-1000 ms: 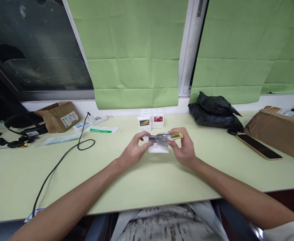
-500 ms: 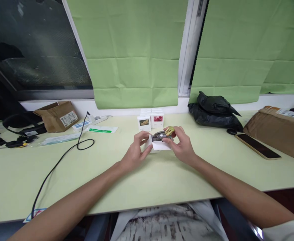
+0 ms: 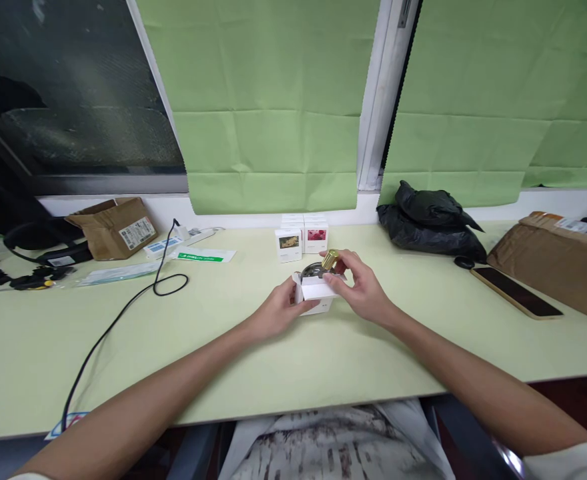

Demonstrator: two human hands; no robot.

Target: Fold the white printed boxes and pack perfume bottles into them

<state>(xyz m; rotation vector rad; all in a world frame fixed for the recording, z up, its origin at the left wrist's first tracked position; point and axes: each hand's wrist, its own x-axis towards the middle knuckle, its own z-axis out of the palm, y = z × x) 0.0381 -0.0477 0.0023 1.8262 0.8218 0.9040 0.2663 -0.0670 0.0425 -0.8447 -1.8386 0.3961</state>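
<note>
Between my hands is a white cardboard box (image 3: 323, 307) with its flap folded out toward me. My left hand (image 3: 276, 311) grips the box from the left, thumb across its front. A rounded glass bottle (image 3: 312, 269) with a shiny gold cap lies tilted at the box's opening; its lower part is hidden by the flap. My right hand (image 3: 366, 288) pinches the bottle near the cap, with the thumb by the flap. Just behind stand small white boxes, one with a yellowish picture (image 3: 289, 245) and one with a pink picture (image 3: 316, 241).
At the left are an open brown carton (image 3: 111, 233), a looping black cable (image 3: 123, 310) and flat packets (image 3: 206, 255). To the right lie a black plastic bag (image 3: 426, 220), a phone (image 3: 516, 292) and a large brown parcel (image 3: 556, 263). The table's front edge runs close to my lap.
The bottle has gone lower into the box opening, and more of the box's front shows. My left hand has shifted down and its thumb now lies across the front.
</note>
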